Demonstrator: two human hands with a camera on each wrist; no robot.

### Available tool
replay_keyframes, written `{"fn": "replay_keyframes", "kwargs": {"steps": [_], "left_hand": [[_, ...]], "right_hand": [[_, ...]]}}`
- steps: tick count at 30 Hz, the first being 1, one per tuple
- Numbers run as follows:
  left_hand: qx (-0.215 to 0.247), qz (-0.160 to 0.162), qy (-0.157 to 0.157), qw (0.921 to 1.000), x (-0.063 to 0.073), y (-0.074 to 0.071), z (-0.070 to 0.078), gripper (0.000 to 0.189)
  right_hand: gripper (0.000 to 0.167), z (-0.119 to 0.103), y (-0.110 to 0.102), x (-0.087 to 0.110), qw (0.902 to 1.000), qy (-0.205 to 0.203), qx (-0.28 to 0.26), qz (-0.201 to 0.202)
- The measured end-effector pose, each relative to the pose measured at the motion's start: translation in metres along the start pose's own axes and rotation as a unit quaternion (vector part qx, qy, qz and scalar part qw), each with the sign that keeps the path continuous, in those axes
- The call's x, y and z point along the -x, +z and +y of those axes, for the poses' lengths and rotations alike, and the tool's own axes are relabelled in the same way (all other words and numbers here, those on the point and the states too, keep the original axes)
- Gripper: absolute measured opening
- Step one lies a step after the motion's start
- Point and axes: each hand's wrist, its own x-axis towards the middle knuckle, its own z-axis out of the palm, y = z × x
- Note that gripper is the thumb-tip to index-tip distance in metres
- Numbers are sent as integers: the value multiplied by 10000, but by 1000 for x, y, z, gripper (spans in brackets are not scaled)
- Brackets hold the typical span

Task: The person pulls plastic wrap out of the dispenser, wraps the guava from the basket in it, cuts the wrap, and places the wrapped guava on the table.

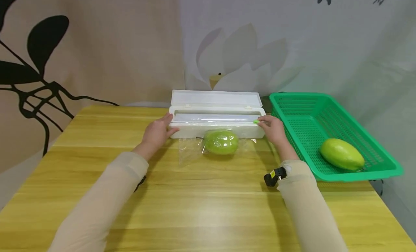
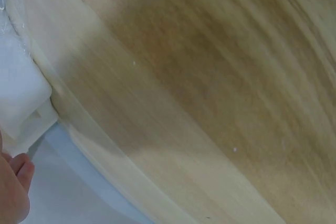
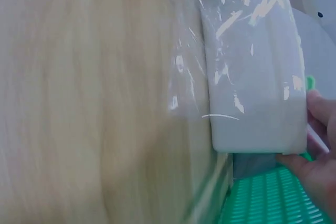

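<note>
A white cling film dispenser box stands at the back of the table, its lid raised and a film roll inside. My left hand holds the box's left end, thumb at the front. At the right end, my right hand pinches the small green slide cutter on the box's front rim. Clear cling film hangs from that rim over a green fruit, which lies against the box front. In the right wrist view, wrinkled film drapes down the box front.
To the right stands a green plastic basket with another green fruit in it. Behind the wooden table hangs a printed cloth backdrop.
</note>
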Motion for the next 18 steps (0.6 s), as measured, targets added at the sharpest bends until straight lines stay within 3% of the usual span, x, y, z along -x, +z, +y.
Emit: {"fn": "replay_keyframes", "kwargs": {"steps": [12,18], "left_hand": [[209,-87,-30,9997,0,-2,0,64],[256,-92,-61,9996,-1,0,-3,64]], "right_hand": [[27,6,3,3,9977,348,-479,328],[22,9,5,2,9980,250,-463,360]]}}
